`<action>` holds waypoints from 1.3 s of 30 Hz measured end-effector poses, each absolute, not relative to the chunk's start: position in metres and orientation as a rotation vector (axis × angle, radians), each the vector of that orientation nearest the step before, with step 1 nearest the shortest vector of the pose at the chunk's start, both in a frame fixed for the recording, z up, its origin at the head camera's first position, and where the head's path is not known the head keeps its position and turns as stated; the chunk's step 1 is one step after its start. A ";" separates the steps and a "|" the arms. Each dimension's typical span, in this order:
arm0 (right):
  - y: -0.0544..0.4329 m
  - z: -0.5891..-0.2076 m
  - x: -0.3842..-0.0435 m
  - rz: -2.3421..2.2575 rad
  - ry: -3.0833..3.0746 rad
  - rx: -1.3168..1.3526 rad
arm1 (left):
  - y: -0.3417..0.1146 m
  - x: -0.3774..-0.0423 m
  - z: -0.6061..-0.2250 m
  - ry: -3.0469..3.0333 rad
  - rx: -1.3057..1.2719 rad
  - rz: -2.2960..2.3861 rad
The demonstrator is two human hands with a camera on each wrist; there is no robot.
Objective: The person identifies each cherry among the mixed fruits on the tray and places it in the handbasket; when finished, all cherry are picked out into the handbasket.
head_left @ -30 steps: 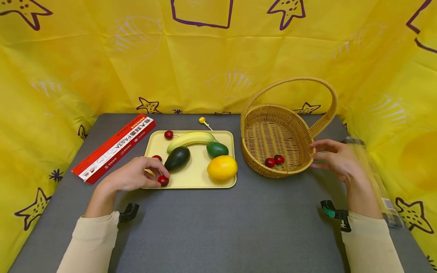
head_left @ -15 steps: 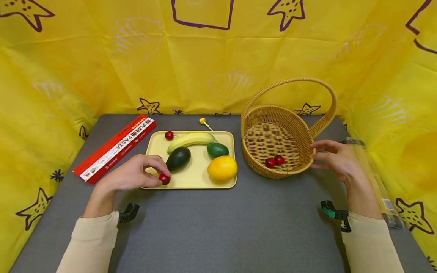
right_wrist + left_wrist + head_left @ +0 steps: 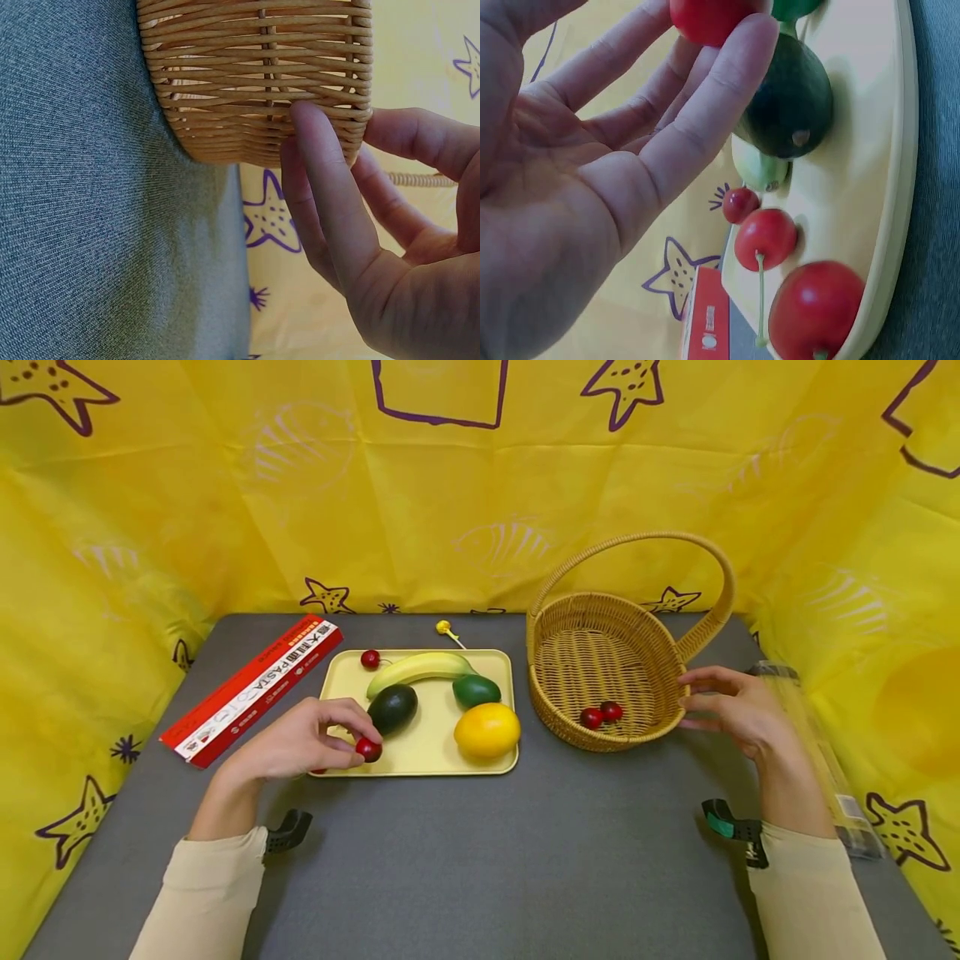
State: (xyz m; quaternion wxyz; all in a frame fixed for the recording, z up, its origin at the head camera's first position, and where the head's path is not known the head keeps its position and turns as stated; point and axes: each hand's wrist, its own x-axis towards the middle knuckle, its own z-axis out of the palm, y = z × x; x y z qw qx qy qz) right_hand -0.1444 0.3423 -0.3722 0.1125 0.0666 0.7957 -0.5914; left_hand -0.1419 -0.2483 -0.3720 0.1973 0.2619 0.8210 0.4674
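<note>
My left hand pinches a red cherry between thumb and fingertips, over the front left part of a pale yellow tray. Right beside those fingertips lies a dark green avocado. Beneath the hand, more cherries lie in the tray, mostly hidden in the head view. My right hand touches the right side of a wicker basket, fingertips against its outer wall and rim, fingers fairly straight. Two cherries sit together inside the basket.
The tray also bears a banana, a smaller green fruit, a yellow fruit and a cherry. A red pasta box lies left, a yellow lollipop behind, a clear package right.
My left hand has picked up the cherry from near the tray's front left corner and shifted slightly right and up with it. The right hand stays at the basket.
</note>
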 end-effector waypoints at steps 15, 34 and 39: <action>0.341 -0.372 -0.144 -1.733 2.346 0.183 | -0.212 -0.151 -0.360 2.259 0.749 1.365; 0.340 -0.371 -0.143 -1.707 2.368 0.177 | -0.130 -0.185 -0.339 2.128 0.876 1.469; 0.340 -0.370 -0.142 -1.702 2.370 0.176 | -0.111 -0.194 -0.332 2.121 0.956 1.463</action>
